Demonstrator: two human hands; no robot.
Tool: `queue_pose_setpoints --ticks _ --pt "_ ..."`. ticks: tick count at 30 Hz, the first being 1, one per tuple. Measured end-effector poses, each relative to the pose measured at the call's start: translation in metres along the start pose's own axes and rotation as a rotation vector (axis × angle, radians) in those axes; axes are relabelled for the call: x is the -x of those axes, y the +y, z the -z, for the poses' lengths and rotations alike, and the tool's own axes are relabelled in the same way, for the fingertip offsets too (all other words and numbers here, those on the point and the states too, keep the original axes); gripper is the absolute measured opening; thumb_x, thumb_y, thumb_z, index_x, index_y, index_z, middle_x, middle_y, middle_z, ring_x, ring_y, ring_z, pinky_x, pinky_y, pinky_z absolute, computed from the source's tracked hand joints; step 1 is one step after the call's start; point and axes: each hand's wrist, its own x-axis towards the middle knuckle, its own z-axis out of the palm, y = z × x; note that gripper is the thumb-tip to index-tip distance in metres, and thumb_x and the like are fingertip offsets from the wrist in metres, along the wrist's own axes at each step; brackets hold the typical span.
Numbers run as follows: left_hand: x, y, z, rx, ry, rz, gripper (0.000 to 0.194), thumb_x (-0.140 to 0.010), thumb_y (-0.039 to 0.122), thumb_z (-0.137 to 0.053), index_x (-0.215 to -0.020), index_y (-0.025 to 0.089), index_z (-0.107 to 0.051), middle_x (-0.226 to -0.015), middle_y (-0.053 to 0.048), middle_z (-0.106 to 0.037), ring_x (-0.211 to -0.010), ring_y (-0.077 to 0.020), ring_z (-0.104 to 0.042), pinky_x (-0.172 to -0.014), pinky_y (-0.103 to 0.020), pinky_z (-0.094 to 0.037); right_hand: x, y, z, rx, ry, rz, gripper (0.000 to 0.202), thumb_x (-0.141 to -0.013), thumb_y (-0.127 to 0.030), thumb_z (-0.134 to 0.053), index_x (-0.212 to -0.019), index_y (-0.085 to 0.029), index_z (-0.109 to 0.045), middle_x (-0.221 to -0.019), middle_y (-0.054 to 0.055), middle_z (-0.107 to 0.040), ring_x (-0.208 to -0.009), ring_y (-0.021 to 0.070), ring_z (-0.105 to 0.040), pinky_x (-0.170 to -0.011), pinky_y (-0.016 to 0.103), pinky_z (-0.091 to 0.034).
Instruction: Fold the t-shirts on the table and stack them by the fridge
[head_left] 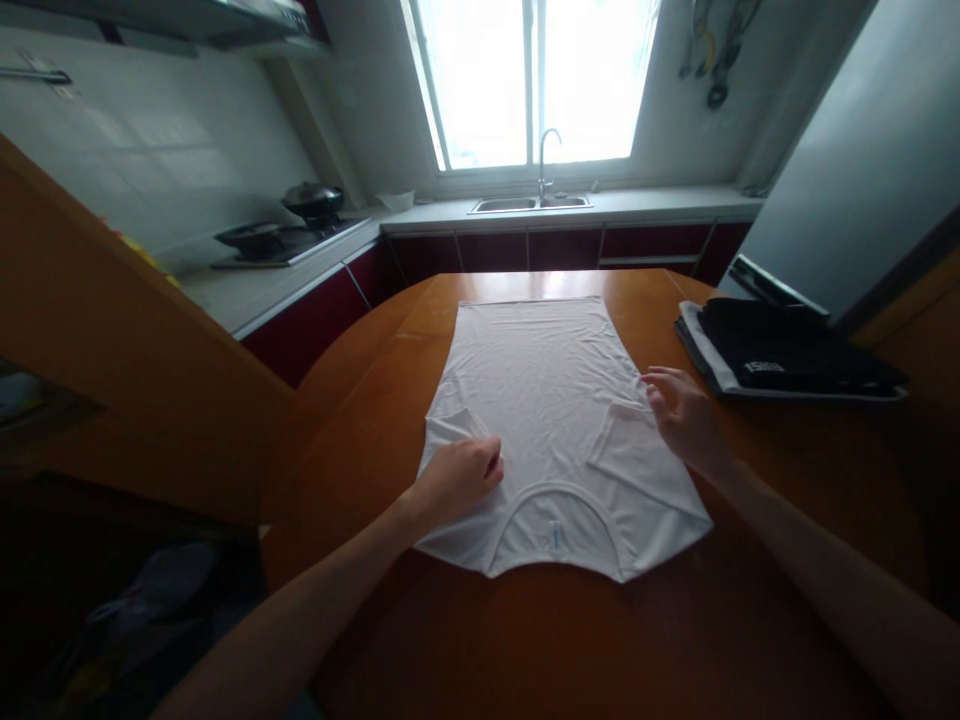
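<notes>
A white T-shirt (536,400) lies spread on the round wooden table, its neckline towards me and its hem at the far side. Both sleeves are folded inward over the body. My left hand (463,475) is closed at the inner end of the left sleeve (450,428), fingers curled against the fabric; the pinch itself is partly hidden. Beside the shirt's right edge is my right hand (679,412), fingers loosely stretched and apart, the tips at the cloth. The right sleeve (621,435) lies just left of that hand. A small label shows inside the collar.
The wooden table (360,400) carries a stack of folded dark clothes (795,345) at the right. Beyond stand a counter with a sink (506,204), a stove with pans (313,200) at the left, and a fridge (847,170) at the right. A wooden panel (127,330) rises at the left.
</notes>
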Motion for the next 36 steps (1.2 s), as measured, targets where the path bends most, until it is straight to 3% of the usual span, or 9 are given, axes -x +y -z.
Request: queue_pose_setpoints --ticks 3,7,9,12,15,19,24,28,36 --pt "-0.003 -0.004 0.001 0.090 0.066 -0.012 0.027 -0.100 0.039 -0.047 -0.087 0.020 -0.062 -0.081 -0.006 -0.069 -0.075 -0.0227 -0.066 -0.068 -0.032 -0.047 -0.003 0.004 0.002 0.003 0.006 -0.001 0.024 -0.091 -0.026 -0.051 -0.102 -0.019 -0.072 -0.118 0.013 -0.069 -0.114 0.0284 -0.064 -0.105 0.048 -0.047" --pt "-0.014 -0.023 -0.014 0.138 0.324 0.001 0.040 -0.102 0.036 -0.039 -0.128 0.014 -0.059 -0.130 -0.017 -0.063 -0.122 -0.0287 -0.058 -0.104 -0.043 -0.045 -0.013 0.016 0.012 -0.005 0.106 -0.057 0.028 -0.086 -0.020 -0.048 -0.101 -0.019 -0.071 -0.110 0.012 -0.072 -0.108 0.0268 -0.066 -0.101 0.045 -0.050" --pt "-0.019 -0.034 -0.028 0.104 0.309 0.045 0.053 -0.103 0.041 -0.037 -0.146 0.011 -0.047 -0.151 -0.021 -0.048 -0.142 -0.0334 -0.042 -0.116 -0.051 -0.035 -0.017 0.023 0.018 0.005 0.160 -0.125 0.030 -0.084 -0.018 -0.046 -0.100 -0.019 -0.071 -0.106 0.012 -0.073 -0.103 0.0264 -0.067 -0.096 0.043 -0.053" --pt "-0.022 -0.044 -0.045 0.058 0.178 0.093 0.065 -0.102 0.052 -0.036 -0.155 0.014 -0.038 -0.164 -0.019 -0.030 -0.153 -0.0366 -0.023 -0.121 -0.059 -0.023 -0.019 0.031 0.022 0.016 0.167 -0.194 0.032 -0.084 -0.017 -0.045 -0.100 -0.019 -0.072 -0.103 0.013 -0.073 -0.098 0.0267 -0.067 -0.091 0.042 -0.055" --pt "-0.023 -0.045 -0.051 0.025 0.157 0.090 0.070 -0.102 0.057 -0.032 -0.159 0.017 -0.032 -0.168 -0.016 -0.022 -0.156 -0.0344 -0.016 -0.122 -0.060 -0.017 -0.017 0.031 0.018 -0.002 0.123 -0.182 0.031 -0.084 -0.018 -0.045 -0.098 -0.019 -0.072 -0.103 0.013 -0.073 -0.098 0.0269 -0.067 -0.091 0.042 -0.055" --pt "-0.023 -0.042 -0.048 0.001 0.136 0.064 0.070 -0.102 0.059 -0.031 -0.158 0.017 -0.037 -0.166 -0.017 -0.025 -0.155 -0.0353 -0.017 -0.121 -0.061 -0.017 -0.013 0.024 0.010 0.015 0.040 -0.108 0.024 -0.086 -0.021 -0.050 -0.095 -0.019 -0.072 -0.100 0.011 -0.074 -0.096 0.0260 -0.067 -0.091 0.041 -0.053" --pt "-0.021 -0.031 -0.039 0.042 0.168 -0.004 0.065 -0.105 0.054 -0.029 -0.158 0.017 -0.035 -0.167 -0.016 -0.025 -0.156 -0.0323 -0.016 -0.122 -0.059 -0.017 -0.005 0.024 0.002 0.084 -0.176 -0.016 0.019 -0.088 -0.024 -0.055 -0.094 -0.020 -0.073 -0.098 0.010 -0.073 -0.098 0.0261 -0.064 -0.093 0.041 -0.048" --pt "-0.015 -0.016 -0.036 0.019 0.089 -0.080 0.063 -0.105 0.053 -0.033 -0.159 0.019 -0.034 -0.167 -0.013 -0.026 -0.156 -0.0320 -0.014 -0.123 -0.059 -0.015 -0.001 0.040 -0.006 0.158 -0.318 -0.060 0.018 -0.086 -0.031 -0.060 -0.087 -0.020 -0.074 -0.091 0.009 -0.070 -0.087 0.0249 -0.062 -0.081 0.038 -0.048" --pt "-0.011 -0.009 -0.033 0.007 0.040 -0.070 0.059 -0.106 0.050 -0.034 -0.158 0.021 -0.035 -0.167 -0.011 -0.027 -0.156 -0.0305 -0.014 -0.124 -0.056 -0.015 -0.006 0.078 0.001 0.263 -0.311 -0.062 0.028 -0.088 -0.039 -0.054 -0.070 -0.022 -0.069 -0.077 0.008 -0.064 -0.076 0.0238 -0.058 -0.071 0.035 -0.044"
